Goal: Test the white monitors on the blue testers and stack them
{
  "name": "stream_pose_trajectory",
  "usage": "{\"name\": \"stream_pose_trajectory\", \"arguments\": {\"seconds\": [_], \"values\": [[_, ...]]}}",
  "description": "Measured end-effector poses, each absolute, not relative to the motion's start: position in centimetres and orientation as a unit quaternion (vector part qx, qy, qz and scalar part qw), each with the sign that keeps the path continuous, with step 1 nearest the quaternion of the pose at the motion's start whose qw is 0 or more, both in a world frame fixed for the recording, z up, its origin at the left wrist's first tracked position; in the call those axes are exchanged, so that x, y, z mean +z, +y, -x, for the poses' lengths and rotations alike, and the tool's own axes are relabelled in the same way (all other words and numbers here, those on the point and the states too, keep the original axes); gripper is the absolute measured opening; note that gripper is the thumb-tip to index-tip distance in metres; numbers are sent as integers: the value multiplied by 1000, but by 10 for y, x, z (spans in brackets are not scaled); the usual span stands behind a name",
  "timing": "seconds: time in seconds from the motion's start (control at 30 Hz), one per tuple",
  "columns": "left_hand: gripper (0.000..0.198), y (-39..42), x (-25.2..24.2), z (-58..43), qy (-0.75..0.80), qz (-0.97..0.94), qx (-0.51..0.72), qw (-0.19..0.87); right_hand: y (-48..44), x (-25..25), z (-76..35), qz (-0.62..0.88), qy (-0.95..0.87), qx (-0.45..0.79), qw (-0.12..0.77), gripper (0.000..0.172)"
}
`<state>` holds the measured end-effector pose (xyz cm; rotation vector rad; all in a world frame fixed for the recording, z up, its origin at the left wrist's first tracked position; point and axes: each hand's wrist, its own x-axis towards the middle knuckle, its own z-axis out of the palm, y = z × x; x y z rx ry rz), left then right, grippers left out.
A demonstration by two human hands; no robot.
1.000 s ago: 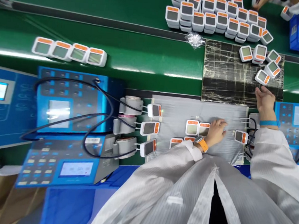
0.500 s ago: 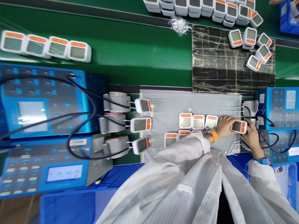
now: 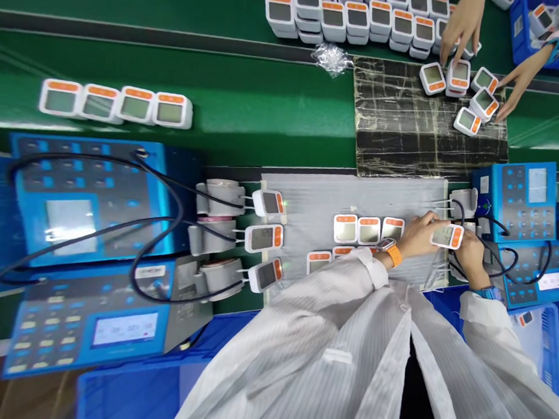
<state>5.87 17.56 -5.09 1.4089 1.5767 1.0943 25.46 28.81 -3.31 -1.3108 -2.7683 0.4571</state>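
Observation:
My left hand (image 3: 417, 236), below an orange watch strap, grips the left end of a small white digital meter (image 3: 447, 236) with an orange strip and dark digits on its screen. Closed at the meter's right end is my right hand (image 3: 471, 257), with a blue watch; its fingertips are partly hidden behind the meter. Beside the right hand are a grey-white fixture (image 3: 465, 201) with thin pins and black cables. A row of three like meters (image 3: 368, 231) lies left of my left hand, and more meters (image 3: 318, 261) are partly covered by my sleeve.
Blue testers (image 3: 518, 201) stand at right, larger ones (image 3: 99, 200) at left. Three meters (image 3: 263, 239) sit on pins of the left fixtures (image 3: 216, 227). Another person's hands (image 3: 464, 27) reach among meters at a black taped mat (image 3: 389, 124). Several meters (image 3: 136, 104) line the green bench.
Digits now show on the held meter's screen, which was dark before. Another person's hands have come in at the top right. My hands have barely moved, while the view has shifted slightly.

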Motion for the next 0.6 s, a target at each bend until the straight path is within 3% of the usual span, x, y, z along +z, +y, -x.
{"name": "stream_pose_trajectory", "arguments": {"seconds": [0.17,0.3,0.53,0.6], "values": [[70,156,-49,-31,643,-521,433,357,272,-8,-225,519,-750,390,126,41],[74,144,-49,-12,639,-503,465,349,263,3,-191,508,-645,560,114,46],[89,126,-56,19,646,-462,515,323,270,-5,-145,494,-596,624,108,44],[82,110,-61,32,693,-425,507,287,274,-9,-136,494,-591,627,114,46]]}}
